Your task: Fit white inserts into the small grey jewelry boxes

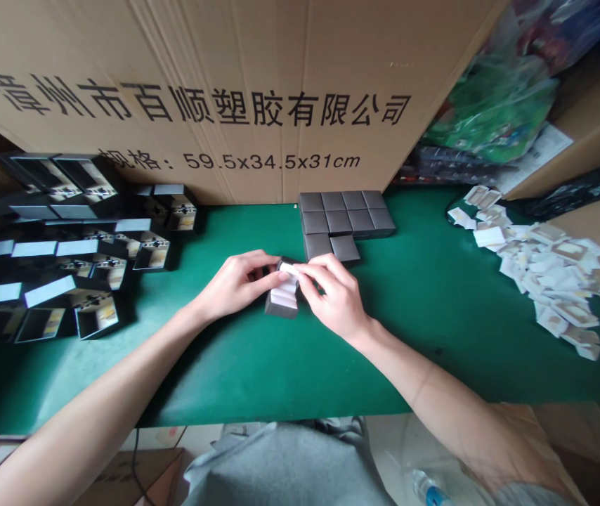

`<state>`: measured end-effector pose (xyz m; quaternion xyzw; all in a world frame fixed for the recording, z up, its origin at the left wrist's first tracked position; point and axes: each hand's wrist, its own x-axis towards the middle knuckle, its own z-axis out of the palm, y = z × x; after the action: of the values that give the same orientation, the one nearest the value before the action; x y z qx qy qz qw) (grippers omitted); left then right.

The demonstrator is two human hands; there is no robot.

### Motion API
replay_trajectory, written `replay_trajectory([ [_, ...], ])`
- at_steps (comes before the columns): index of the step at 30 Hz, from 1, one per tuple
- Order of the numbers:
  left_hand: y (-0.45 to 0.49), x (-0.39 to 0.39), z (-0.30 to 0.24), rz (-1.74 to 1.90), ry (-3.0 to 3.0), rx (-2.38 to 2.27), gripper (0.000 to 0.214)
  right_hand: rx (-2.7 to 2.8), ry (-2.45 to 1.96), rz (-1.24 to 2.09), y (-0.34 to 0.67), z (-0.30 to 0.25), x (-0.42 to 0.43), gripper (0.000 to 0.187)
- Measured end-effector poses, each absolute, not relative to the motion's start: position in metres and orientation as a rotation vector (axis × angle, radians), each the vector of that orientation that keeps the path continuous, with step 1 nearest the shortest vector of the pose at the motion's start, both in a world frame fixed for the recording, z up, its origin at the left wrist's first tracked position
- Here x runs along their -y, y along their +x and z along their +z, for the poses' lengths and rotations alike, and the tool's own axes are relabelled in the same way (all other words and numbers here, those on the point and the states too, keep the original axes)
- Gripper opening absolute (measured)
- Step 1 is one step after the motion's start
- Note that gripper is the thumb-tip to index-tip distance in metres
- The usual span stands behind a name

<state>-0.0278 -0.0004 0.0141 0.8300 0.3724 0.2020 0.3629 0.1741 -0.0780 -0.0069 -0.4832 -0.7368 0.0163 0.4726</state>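
Above the middle of the green table, my left hand grips a small dark jewellery box that stands open. White padding lines the inside of the box. The fingers of my right hand are closed on a white insert at the far side of the box, with my left thumb pressing beside it. My fingers partly hide the box and the insert. Just beyond my right hand lie several closed dark boxes in neat rows.
Several open dark boxes are stacked along the left. A loose pile of white inserts lies on the right. A large printed cardboard carton stands along the back; plastic bags fill the far right corner.
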Motion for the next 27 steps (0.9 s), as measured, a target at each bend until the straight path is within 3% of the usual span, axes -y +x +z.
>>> replay_trajectory([
  [27,-0.0275,0.0018,0.0169,0.508,2.154,-0.917,0.039,1.774,-1.186,0.099,0.1737,-0.0088,0.0786,0.016],
])
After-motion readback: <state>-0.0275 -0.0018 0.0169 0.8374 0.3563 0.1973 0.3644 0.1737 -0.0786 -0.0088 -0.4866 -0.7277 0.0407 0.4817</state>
